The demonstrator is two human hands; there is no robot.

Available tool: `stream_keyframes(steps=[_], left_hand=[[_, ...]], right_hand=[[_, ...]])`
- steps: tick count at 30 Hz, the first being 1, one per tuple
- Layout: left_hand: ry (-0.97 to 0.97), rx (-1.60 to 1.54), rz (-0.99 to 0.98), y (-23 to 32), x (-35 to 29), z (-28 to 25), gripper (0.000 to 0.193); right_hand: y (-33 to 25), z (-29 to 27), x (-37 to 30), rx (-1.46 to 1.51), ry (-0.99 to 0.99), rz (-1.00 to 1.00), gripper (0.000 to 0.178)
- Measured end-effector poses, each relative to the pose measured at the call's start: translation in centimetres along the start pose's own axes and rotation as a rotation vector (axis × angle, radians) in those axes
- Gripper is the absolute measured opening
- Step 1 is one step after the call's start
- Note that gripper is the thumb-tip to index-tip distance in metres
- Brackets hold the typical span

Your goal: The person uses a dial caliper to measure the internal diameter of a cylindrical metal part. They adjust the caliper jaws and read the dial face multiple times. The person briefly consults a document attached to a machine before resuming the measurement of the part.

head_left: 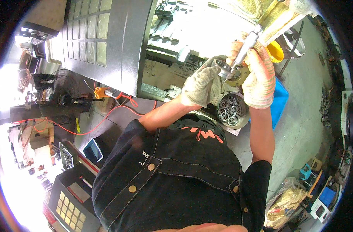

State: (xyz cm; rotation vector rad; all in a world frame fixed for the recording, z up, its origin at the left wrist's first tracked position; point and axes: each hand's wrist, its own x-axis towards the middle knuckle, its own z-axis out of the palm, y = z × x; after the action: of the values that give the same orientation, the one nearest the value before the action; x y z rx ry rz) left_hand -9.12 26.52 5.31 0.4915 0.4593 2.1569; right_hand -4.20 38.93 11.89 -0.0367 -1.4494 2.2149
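Overall, our largest neighbour is the machine with the dark, windowed door [107,42], its bright bay opening just beyond our hands; a ring slipping that way could land among the metal parts inside, where it would be awkward to pick out. To our right sits the blue bin [280,102], partly hidden behind our forearm, and nearer, below our hands in this view, the round metal can [244,109]. A loosened grip could send a part into either, or to the floor.

Our gloved left hand [201,86] has its fingers closed on the rim of a metal ring; our gloved right hand [260,77] is wrapped around the silver barrel of a micrometer-like gauge [247,48], tilted, its lower end at the ring. A curved olive piece [241,77] shows between the hands, perhaps the gauge's frame. We cannot tell whether the gauge's tip touches the ring; if they sit askew, a reading could come out false, and thick glove fabric could dull our feel for pressure.

Smallest, the held ring [224,69] is pinched near its edge, so it could twist free. Should it drop among the loose rings [231,110] heaped in the can, similar shapes would make it easy to lose.
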Motion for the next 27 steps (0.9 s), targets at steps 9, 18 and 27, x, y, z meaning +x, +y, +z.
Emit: stream_keyframes(steps=[9,18,27], left_hand=[[0.005,0.005,0.006,-0.3,0.0,0.1,0.066],[0.006,0.036,0.012,-0.4,0.0,0.2,0.065],[0.058,-0.034,0.016,-0.8,-0.1,0.1,0.052]], right_hand=[[0.1,-0.3,0.1,-0.044,-0.024,0.011,0.032],[0.5,-0.6,0.4,0.107,0.024,0.115,0.035],[0.9,-0.9,0.3,0.116,0.036,0.111,0.036]])
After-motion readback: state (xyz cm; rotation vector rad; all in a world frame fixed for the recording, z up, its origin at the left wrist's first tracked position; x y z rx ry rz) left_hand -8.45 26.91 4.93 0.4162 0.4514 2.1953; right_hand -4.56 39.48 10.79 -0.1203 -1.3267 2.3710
